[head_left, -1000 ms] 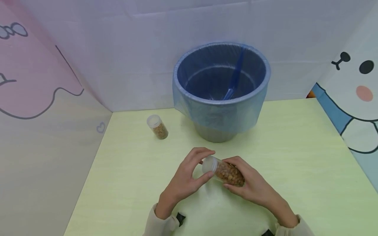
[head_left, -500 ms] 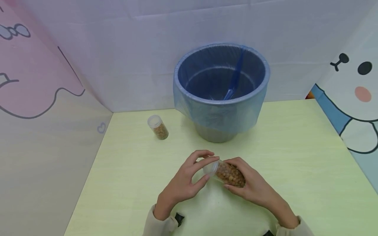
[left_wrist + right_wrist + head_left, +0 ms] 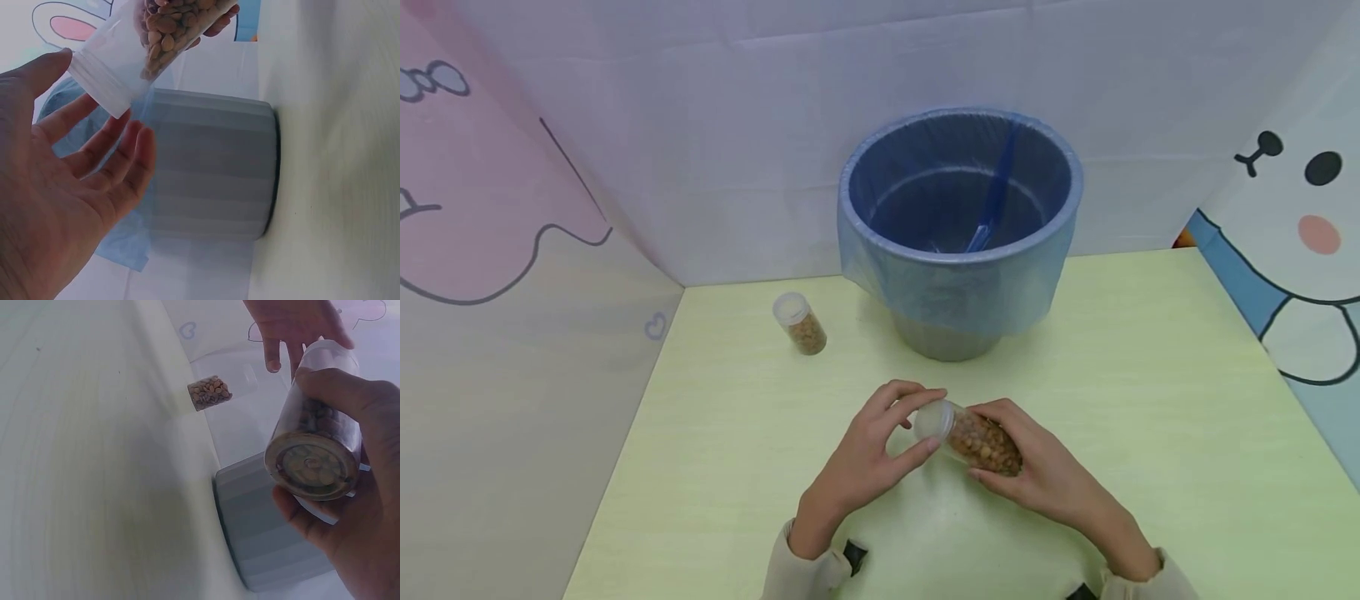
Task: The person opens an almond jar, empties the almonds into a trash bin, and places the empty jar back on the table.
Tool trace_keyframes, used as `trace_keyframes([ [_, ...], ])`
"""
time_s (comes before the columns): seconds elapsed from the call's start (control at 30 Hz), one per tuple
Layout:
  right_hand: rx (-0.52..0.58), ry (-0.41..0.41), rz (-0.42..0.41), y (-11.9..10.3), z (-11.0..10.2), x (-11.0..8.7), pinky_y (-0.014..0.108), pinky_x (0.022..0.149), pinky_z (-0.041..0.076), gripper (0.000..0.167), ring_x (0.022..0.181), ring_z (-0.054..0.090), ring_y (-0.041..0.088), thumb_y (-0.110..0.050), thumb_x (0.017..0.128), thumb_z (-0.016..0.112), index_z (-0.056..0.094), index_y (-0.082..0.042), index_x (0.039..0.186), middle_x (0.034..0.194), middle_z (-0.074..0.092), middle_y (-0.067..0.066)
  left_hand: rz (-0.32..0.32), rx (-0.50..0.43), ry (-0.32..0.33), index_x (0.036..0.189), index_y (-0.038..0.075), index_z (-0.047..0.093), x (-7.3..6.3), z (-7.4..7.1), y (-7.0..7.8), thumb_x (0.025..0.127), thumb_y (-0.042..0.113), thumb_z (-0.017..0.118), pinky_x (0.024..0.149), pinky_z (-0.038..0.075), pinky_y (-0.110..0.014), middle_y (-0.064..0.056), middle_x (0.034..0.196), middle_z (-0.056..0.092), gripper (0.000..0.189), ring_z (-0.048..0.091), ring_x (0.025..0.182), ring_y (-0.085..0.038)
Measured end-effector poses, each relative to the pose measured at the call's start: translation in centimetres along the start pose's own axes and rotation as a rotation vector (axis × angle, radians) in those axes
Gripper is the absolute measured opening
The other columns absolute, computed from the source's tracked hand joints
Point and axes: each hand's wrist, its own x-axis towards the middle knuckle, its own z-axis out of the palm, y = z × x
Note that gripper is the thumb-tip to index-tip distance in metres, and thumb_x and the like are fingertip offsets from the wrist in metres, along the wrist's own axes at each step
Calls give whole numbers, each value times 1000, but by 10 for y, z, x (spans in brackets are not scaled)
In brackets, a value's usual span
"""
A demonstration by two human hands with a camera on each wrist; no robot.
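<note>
A clear plastic jar point(image 3: 985, 442), filled with small brown nut-like pieces, is held tilted above the table, its lidded end toward the left. My right hand point(image 3: 1041, 467) grips the body of the jar, thumb on the near side. In the right wrist view the jar's round base point(image 3: 312, 467) faces the camera. My left hand point(image 3: 868, 446) pinches the whitish screw lid point(image 3: 931, 421) between thumb and fingers. The left wrist view shows the thumb at one edge of the lid point(image 3: 100, 84) and fingertips at the other.
A second lidded jar point(image 3: 805, 327) with similar contents stands at the back left of the table point(image 3: 715, 467). Behind the hands is a grey bucket point(image 3: 946, 337) lined with a blue plastic bag point(image 3: 958, 287). Printed cloth walls point(image 3: 760, 150) border the table.
My left fingers and thumb have shifted around the lid, their tips first moving over it and then back. The right hand and its jar have stayed nearly still.
</note>
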Motion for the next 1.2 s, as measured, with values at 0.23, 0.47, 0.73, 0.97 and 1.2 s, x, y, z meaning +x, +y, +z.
trace_keyframes([
  [0.23, -7, -9, 0, -2, 0, -1, 30, 85, 57, 75, 108, 59, 3, -20, 82, 91, 50, -29, 143, 131, 58, -12, -50, 101, 23, 138, 23, 62, 0, 0, 0, 99, 40, 72, 94, 55, -33, 7, 130, 63, 44, 58, 120, -13],
  [0.47, -26, -2, -5, -3, -1, 1, 30, 84, 57, 75, 108, 59, 3, -21, 81, 92, 51, -28, 143, 130, 59, -12, -3, 61, -6, 153, 21, 49, 1, -2, 1, 100, 39, 71, 110, 49, -42, -2, 148, 51, 60, 52, 136, -19],
  [0.73, -34, -5, 9, -2, -3, 2, 31, 86, 58, 74, 109, 59, 4, -22, 81, 92, 51, -27, 143, 132, 58, -11, 116, 3, -60, 154, 19, 49, 5, -5, 3, 97, 16, 70, 117, 45, -42, -6, 155, 47, 61, 46, 145, -22],
  [0.97, -38, -6, 18, -3, -5, 1, 32, 86, 58, 74, 109, 59, 3, -23, 81, 92, 51, -29, 143, 131, 58, -12, 85, -13, -68, 149, 18, 54, 5, -5, 4, 100, 18, 69, 108, 52, -38, -3, 150, 51, 52, 51, 140, -19],
  [1.2, -49, -6, 16, -4, -5, 0, 32, 85, 58, 75, 109, 59, 4, -23, 81, 92, 51, -28, 143, 131, 58, -12, 26, -8, -65, 150, 23, 54, 3, -4, 3, 101, 28, 70, 96, 57, -34, 1, 145, 54, 51, 56, 131, -14],
])
